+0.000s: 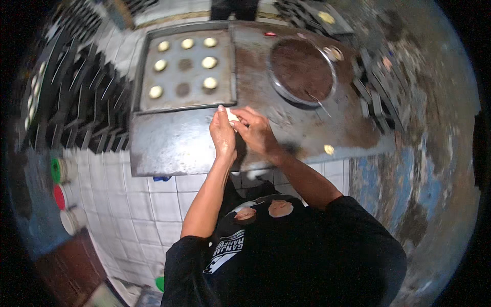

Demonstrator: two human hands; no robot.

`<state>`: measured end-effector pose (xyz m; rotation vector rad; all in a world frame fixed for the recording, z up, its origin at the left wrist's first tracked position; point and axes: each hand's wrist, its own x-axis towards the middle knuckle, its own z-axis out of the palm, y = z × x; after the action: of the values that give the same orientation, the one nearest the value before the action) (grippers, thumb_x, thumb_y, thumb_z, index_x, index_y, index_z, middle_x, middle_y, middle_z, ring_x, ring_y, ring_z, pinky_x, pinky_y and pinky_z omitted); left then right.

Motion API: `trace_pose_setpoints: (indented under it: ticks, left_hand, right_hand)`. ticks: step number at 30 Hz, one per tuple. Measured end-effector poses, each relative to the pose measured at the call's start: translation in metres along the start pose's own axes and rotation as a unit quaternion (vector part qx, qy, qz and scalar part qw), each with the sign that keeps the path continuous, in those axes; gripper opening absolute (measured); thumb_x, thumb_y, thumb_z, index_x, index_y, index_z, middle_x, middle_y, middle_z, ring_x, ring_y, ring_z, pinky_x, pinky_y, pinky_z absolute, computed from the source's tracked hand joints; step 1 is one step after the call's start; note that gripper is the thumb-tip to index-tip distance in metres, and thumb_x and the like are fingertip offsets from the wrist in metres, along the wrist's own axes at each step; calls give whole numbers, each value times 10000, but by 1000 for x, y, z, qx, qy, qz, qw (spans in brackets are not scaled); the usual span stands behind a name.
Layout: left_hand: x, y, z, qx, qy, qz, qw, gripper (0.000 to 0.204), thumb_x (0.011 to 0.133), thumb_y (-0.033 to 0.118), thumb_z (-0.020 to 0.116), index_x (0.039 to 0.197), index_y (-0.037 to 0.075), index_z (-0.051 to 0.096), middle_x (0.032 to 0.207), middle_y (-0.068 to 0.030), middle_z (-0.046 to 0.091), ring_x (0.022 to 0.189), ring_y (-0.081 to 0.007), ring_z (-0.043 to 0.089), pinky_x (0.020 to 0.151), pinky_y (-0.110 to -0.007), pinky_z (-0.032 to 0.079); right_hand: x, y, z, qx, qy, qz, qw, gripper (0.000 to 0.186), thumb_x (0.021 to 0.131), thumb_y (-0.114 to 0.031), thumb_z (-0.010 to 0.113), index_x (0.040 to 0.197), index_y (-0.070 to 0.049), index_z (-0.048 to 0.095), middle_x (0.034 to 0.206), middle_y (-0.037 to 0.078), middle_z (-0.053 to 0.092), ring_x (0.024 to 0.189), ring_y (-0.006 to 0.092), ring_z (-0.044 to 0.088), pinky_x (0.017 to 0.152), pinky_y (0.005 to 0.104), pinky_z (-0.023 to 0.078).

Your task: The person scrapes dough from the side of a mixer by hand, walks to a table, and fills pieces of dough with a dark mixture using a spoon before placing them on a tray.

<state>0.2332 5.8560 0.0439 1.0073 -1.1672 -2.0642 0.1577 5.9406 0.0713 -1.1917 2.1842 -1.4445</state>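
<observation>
Reading the clock from the hands, I have the metal table (169,140) spread beneath everything out front. The baking tray (222,94) sits on it at 11, and the round bowl (279,91) at 2, filled with a dark brown mass, a thin handle (319,105) leaning over its rim at 5. My left hand (223,134) and right hand (257,132) meet just off the tray's near edge, both clamped on one pale dough piece (231,115) (from this far off, fingers hide much of it). On the tray I count seven pale dough rounds (209,62), three on the left, one in the middle, three on the right. A small pale scrap (329,149) lies at 4.
</observation>
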Motion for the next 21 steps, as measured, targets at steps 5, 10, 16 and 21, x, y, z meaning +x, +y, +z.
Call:
trace_pose_setpoints:
  ticks: [5,10,16,21]
  left_hand:
    - [-74,-43,94,-33,-59,-41,997,370,1049,392,503,866,74,552,755,13,538,676,-64,481,579,-255,388]
    - [-115,-61,142,50,-118,-39,991,512,1029,519,462,1208,44,522,1012,-63,568,847,-149,563,690,-320,474]
    - [-106,-135,101,311,-213,-152,914,510,985,332,576,1380,28,469,1234,-111,610,1079,-267,595,874,-377,504]
    - [-83,-142,121,87,-242,-108,960,339,969,126,600,1295,36,569,1174,-58,662,1053,-154,629,930,-303,498]
  right_hand:
    - [-90,45,-84,297,56,210,930,266,937,-90,672,1160,52,639,1028,79,707,918,102,636,798,271,523]
    - [-135,44,-157,430,36,182,884,264,939,-99,676,1175,9,628,1058,50,687,913,100,631,827,271,511]
    - [-150,98,-162,-116,80,7,990,329,906,-180,674,1192,-20,657,924,168,695,920,312,665,900,375,520]
    - [-102,83,-194,-136,62,-73,986,271,783,-169,730,1034,-73,698,988,132,610,1012,298,575,985,417,445]
